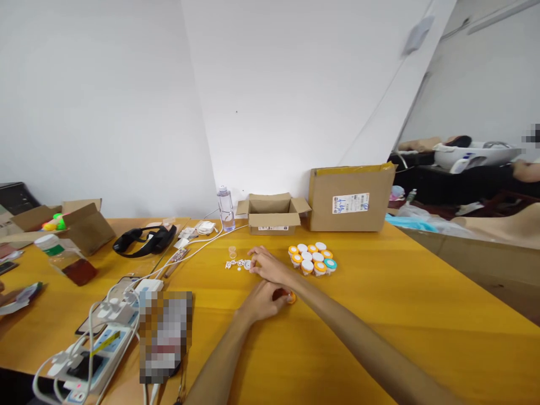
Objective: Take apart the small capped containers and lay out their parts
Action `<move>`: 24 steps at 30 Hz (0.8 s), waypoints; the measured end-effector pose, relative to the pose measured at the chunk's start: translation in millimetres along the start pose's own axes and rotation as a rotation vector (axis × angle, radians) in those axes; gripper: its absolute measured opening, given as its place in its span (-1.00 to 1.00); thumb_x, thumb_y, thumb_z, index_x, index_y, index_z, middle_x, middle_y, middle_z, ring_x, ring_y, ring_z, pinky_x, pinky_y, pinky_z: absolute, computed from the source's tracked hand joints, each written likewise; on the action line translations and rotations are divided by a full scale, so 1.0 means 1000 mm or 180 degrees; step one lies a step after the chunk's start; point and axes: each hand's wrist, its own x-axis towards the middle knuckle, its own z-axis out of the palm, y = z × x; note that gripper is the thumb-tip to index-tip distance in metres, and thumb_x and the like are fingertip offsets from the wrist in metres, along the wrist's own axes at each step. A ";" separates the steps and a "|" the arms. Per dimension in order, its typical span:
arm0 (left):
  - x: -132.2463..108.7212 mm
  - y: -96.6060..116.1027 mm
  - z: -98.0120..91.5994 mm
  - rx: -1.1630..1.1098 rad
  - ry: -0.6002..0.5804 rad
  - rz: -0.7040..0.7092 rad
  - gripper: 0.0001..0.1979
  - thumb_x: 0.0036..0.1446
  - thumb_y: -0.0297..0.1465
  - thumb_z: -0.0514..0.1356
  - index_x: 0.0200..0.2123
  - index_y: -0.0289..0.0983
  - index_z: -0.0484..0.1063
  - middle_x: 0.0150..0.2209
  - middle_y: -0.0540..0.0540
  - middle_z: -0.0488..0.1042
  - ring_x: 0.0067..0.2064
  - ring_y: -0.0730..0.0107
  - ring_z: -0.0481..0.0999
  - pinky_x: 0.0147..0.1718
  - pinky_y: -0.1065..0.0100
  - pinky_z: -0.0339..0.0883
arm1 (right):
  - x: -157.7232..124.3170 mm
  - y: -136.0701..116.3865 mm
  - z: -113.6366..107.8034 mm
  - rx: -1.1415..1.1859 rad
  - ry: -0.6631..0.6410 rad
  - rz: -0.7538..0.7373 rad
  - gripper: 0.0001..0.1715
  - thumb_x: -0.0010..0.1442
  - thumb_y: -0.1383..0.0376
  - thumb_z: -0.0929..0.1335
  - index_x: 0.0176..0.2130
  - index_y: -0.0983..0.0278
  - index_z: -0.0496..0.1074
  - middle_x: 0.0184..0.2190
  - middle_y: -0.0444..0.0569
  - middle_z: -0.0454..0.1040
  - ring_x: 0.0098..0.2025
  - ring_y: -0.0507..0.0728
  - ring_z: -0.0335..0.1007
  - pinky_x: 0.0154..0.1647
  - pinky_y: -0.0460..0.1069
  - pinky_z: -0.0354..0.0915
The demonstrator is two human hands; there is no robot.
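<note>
My left hand (pixel 262 301) rests on the yellow table (pixel 379 315), fingers curled round a small orange-capped jar (pixel 291 297). My right hand (pixel 265 263) reaches across it to several small white pieces (pixel 236 264), fingers pinched on one at their right end. A tiny clear cup (pixel 232 251) stands just behind them. A cluster of several small jars (pixel 313 257) with orange, white and teal caps stands right of my right hand.
An open small cardboard box (pixel 272 214), a larger box (pixel 351 198) and a water bottle (pixel 226 208) stand along the wall. Black headphones (pixel 144 241), cables and a power strip (pixel 101 343) lie at left, with more boxes (pixel 86 225) at far left.
</note>
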 end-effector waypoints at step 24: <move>0.007 -0.001 0.000 -0.0251 0.0558 0.0090 -0.86 0.17 -0.52 0.07 -0.38 -0.22 0.38 -0.24 -0.08 0.37 -0.19 0.31 0.37 -0.09 0.27 0.31 | -0.095 0.024 -0.013 0.0811 0.0857 0.0234 -0.75 0.30 0.14 0.25 -0.12 0.17 0.41 -0.15 0.00 0.50 -0.09 0.17 0.42 -0.02 0.08 0.35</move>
